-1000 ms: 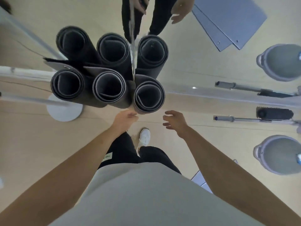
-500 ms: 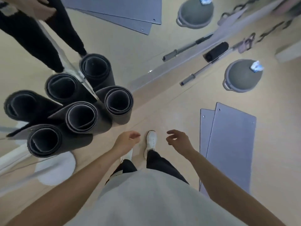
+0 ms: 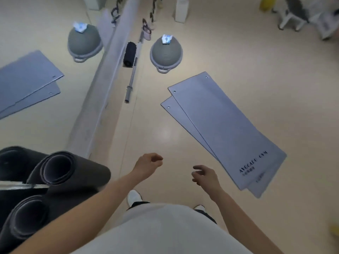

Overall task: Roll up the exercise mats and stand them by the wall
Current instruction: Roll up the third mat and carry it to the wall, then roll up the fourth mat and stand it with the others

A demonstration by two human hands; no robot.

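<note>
Mats [image 3: 225, 129] (2, prob. overlapping) flat on floor [image 3: 161, 140].

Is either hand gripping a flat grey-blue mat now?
No: left hand and right hand hold nothing, apart from the two flat grey-blue mats.

Glossy beige floor [image 3: 256, 52], wall mirror [image 3: 45, 125] (floor-length), balance dome [image 3: 166, 54]

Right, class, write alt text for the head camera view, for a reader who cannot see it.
Seen from above, a person's empty left hand and right hand are held out over a pale floor; two flat grey mats lie overlapped to the right. Rolled dark mats stand at lower left by a mirror.
</note>
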